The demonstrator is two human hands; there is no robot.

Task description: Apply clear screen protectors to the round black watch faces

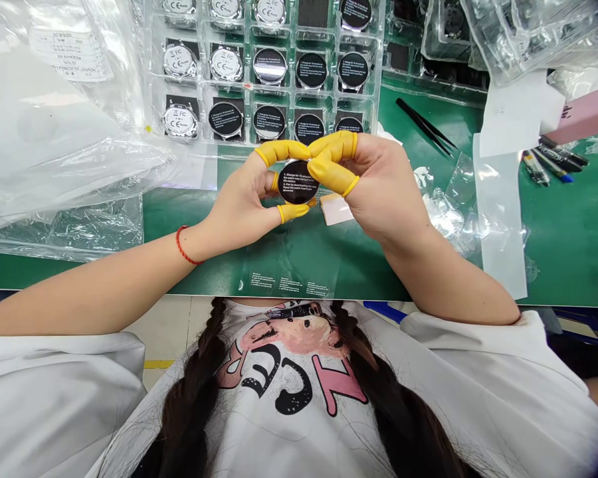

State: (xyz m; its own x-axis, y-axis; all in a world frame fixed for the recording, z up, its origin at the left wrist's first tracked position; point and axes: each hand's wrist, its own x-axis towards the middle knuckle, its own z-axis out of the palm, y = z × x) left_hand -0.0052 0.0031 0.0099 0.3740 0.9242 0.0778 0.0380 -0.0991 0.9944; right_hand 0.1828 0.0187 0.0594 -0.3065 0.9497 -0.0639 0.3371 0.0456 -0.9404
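Because the left hand (239,209) and the right hand (386,192) clamp the round black watch (299,181) at its edge with yellow-capped fingers (331,174), it sits equally between them, above the green mat (568,232), just below the plastic tray (379,86).

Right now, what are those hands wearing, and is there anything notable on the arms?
The left hand and right hand wear yellow rubber finger cots with rolled rims, not full gloves. A thin red cord bracelet circles the left wrist. The arms emerge from loose white sleeves. No cables show.
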